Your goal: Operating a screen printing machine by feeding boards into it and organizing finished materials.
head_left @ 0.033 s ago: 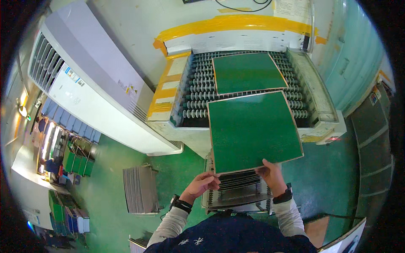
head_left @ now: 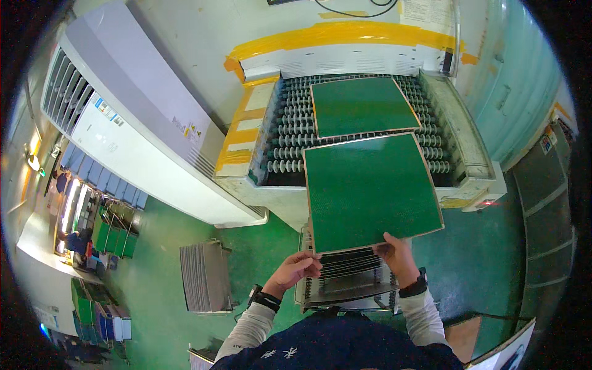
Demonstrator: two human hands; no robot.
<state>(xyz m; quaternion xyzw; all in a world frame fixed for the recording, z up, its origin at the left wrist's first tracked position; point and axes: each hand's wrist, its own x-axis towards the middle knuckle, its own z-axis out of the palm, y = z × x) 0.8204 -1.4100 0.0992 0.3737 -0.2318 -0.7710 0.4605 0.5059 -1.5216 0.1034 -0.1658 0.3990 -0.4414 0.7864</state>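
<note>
A green rectangular board [head_left: 373,191] with a pale thin edge tilts from my hands up to the roller conveyor [head_left: 285,166], its far part over the front rollers. At its near left corner, my left hand [head_left: 298,270] is closed in a pinch on the edge. My right hand [head_left: 398,259] grips the near edge farther right, thumb on top and fingers beneath. A second green board [head_left: 364,108] lies flat on the rollers just beyond. Below the held board stands a rack [head_left: 351,287] with several thin panels in it, partly hidden by the board and my hands.
A tall white air conditioner [head_left: 160,148] leans across the left in this view. A stack of grey panels [head_left: 205,277] stands on the green floor [head_left: 157,265]. Dark grey panels [head_left: 546,209] line the right side. Farther left are racks of green boards [head_left: 117,237] and a person [head_left: 77,242].
</note>
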